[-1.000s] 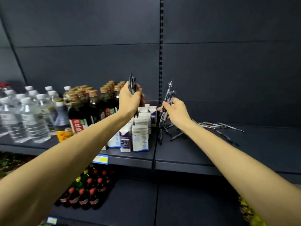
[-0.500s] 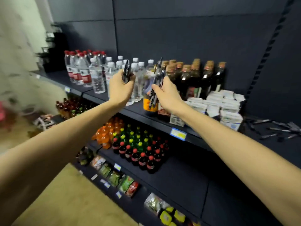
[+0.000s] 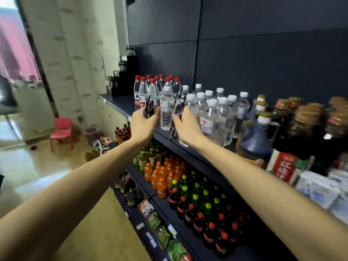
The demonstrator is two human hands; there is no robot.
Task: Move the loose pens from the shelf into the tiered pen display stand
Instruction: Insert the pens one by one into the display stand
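Shelving unit (image 3: 244, 53): dark panelled back wall with stocked tiers; a second ago the view faced the bay where the loose pens lay, and it now looks along the run toward its far left end.
Top shelf (image 3: 120, 102): bears the stand at the far end, then water, then sauces to the right.
Lower tiers: orange, green and red-capped soft drinks (image 3: 188, 189), with packets below; blurred.
Sauce bottles (image 3: 305, 121): dark, cork-coloured caps, at right; they sat left of the hands a second ago, so the person has passed them.
Water bottles (image 3: 212, 113): clear, white and red caps, directly behind both hands.
Tiered pen display stand (image 3: 128, 80): black, stepped, at the far left end of the top shelf, beyond the water; pens already stand in its steps. Not in view a second ago.
Left hand (image 3: 143, 123): fingers curled round a short bundle of dark pens (image 3: 148, 108), held upright.
Right hand (image 3: 188, 125): closed on a longer bundle (image 3: 177, 113), tips above and below the fist.
Loose pens on shelf: out of frame now; the count remaining cannot be told.
Task standing: judged mid-carry; both bundles are well short of the stand, and nothing from them has been slotted in yet.
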